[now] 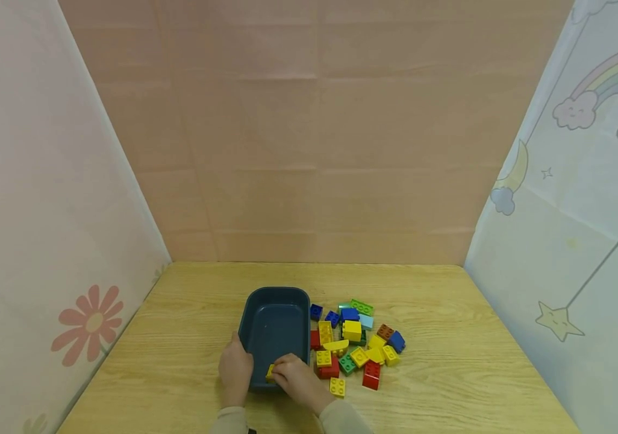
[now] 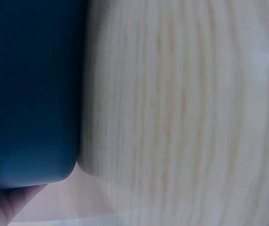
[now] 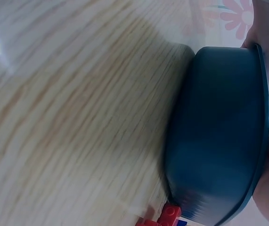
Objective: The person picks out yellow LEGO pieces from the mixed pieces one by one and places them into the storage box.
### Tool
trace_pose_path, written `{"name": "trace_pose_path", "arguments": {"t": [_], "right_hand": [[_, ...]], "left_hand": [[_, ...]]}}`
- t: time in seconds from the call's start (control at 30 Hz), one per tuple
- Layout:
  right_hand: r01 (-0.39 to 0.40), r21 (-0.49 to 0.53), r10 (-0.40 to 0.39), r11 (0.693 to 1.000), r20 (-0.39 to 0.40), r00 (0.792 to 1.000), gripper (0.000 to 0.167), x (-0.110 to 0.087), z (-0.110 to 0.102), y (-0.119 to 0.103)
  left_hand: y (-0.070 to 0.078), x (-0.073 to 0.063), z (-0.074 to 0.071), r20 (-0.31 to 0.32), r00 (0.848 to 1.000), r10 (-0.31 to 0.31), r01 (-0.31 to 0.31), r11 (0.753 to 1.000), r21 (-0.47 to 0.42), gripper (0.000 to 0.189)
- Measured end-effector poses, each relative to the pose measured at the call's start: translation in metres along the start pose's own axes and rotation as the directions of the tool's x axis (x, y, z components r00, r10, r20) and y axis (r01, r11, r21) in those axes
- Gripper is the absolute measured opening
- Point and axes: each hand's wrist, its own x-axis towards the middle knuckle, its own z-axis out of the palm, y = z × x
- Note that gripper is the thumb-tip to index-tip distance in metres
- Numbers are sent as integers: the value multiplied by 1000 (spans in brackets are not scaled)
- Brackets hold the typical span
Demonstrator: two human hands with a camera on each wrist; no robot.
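sleeves [image 1: 345, 417] at bottom edge; right hand [image 1: 300, 381], bottom centre, fingers pinching a yellow block [image 1: 270, 374] in the blue tray's [image 1: 274, 322] near end. left hand [image 1: 235, 367] at tray's left side, finger curl can't tell. looks early: many loose blocks [image 1: 352, 330] right of tray. wood-grain table [image 1: 450, 361], tan backdrop [image 1: 314, 150] up top, printed sheets [image 1: 43, 181] left and right.

wooden table [image 1: 450, 374] bears tray [image 1: 276, 328], bricks [image 1: 351, 330]
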Motion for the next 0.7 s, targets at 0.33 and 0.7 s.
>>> {"name": "trace_pose_path", "arguments": {"t": [0.33, 0.7], "right_hand": [[66, -15, -66, 998, 8, 998, 30, 0, 3, -2], [97, 20, -96, 995, -25, 995, 34, -5, 5, 1]], "left_hand": [[-1, 0, 0, 12, 1000, -6, 6, 1000, -5, 52], [0, 1, -2, 34, 999, -15, 15, 1000, -4, 52]]}}
